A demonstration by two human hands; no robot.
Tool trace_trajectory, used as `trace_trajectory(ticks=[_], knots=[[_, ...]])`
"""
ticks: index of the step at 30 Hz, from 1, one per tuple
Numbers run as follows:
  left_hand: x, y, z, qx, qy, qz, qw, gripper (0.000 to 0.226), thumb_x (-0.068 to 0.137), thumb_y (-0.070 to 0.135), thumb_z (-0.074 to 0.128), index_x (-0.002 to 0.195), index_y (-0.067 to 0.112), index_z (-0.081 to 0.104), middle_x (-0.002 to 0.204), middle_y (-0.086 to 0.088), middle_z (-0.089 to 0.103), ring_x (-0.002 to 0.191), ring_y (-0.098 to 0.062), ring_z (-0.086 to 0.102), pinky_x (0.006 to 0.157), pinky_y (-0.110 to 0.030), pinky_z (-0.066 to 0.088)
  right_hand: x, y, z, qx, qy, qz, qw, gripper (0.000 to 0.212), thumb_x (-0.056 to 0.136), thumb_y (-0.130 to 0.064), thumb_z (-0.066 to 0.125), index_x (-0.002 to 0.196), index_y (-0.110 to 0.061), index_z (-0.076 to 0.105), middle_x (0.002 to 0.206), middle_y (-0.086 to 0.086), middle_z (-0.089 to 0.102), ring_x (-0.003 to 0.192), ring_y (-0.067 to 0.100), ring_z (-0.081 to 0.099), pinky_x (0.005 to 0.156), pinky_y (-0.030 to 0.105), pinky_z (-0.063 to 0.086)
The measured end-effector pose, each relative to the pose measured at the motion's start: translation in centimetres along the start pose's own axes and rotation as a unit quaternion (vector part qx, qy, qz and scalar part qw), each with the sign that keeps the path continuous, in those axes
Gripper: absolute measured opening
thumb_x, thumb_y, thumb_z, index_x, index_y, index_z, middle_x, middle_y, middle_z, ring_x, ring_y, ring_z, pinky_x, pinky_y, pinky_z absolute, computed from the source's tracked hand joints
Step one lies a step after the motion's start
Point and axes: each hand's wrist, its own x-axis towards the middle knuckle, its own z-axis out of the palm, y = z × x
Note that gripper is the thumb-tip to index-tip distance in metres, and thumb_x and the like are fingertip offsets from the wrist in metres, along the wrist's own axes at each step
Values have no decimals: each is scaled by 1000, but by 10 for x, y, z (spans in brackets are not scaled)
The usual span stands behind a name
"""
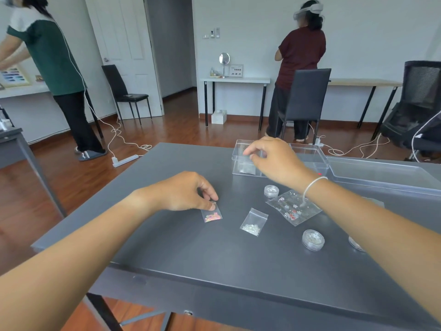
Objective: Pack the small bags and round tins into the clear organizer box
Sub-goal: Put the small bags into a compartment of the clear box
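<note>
My left hand (188, 192) pinches the top edge of a small bag of pink pieces (212, 215) that lies on the dark table (167, 247). My right hand (272, 158) hovers over the clear organizer box (238, 163) at the far side, fingers loosely apart. A small clear bag (247, 167) lies inside the box. On the table lie a bag of clear beads (251, 223) and a flowered bag (292, 209), with one round tin (271, 191) nearby. A second tin (313, 239) is nearer me. A third tin (355, 243) is half hidden by my forearm.
A second clear box part (310, 156) adjoins the organizer, and a large clear tray (381, 173) sits at the far right. The table's near edge runs below my arms. Two people stand at the back, with chairs and floor cables (124, 142) beyond the table.
</note>
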Motion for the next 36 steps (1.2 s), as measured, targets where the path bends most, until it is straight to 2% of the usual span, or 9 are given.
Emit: trace_trajectory(ticks=[2,4,8,11,19,22,25,32,36], knots=[[-1,1,0,2,3,-7,1000,14,77,27,70,91,26,69,84,11,61,53,14,49,49,-1,34,-19,-8,-5,0,-78,7,997,16,84,-18,55,84,-26,69,82,-11,59,67,5,50,65,20,40],[-2,2,-1,8,8,-15,1000,15,77,30,70,92,29,68,84,13,61,59,12,52,51,0,35,-38,-12,-8,-8,-177,31,984,8,81,-27,60,82,-30,68,77,-16,60,59,-4,48,58,16,34],[-4,5,-5,13,12,-38,999,21,77,34,69,97,28,67,86,14,61,72,4,54,52,2,35,-62,-15,-10,-67,-252,47,964,23,78,-41,62,98,-31,64,85,-16,59,73,0,49,71,21,31],[-7,7,-4,35,0,-54,998,23,76,35,69,98,26,66,89,12,63,74,3,55,53,-2,37,-70,-15,-11,-102,-248,44,962,34,77,-46,62,107,-31,60,93,-14,56,95,9,44,85,27,25],[-9,12,0,54,-1,-74,996,24,75,31,71,98,24,66,80,16,59,73,1,55,59,-14,37,-78,-20,-9,-107,-247,69,961,46,77,-43,64,118,-26,56,93,-13,53,105,15,48,87,32,25],[-8,13,1,52,0,-75,996,21,75,27,71,95,23,66,77,16,58,68,1,53,55,-13,36,-79,-20,-10,-97,-245,86,961,41,74,-43,67,111,-26,60,89,-13,51,101,15,52,89,34,28],[-7,14,2,45,2,-78,996,18,76,24,71,93,20,67,74,15,58,64,1,52,48,-9,35,-80,-21,-10,-81,-237,84,964,28,73,-40,68,96,-26,63,79,-15,51,90,14,53,83,34,29],[-9,18,6,35,5,-70,997,7,78,16,67,81,22,66,70,12,59,63,-2,52,53,-16,35,-84,-21,-9,-48,-219,66,972,13,76,-30,67,87,-28,61,72,-16,51,81,11,50,82,32,25],[-10,20,7,23,20,-59,998,7,76,18,68,79,23,65,77,9,63,65,-3,54,55,-17,37,-86,-20,-8,-18,-196,61,979,10,79,-21,61,78,-31,61,71,-16,54,75,6,50,83,30,25]])
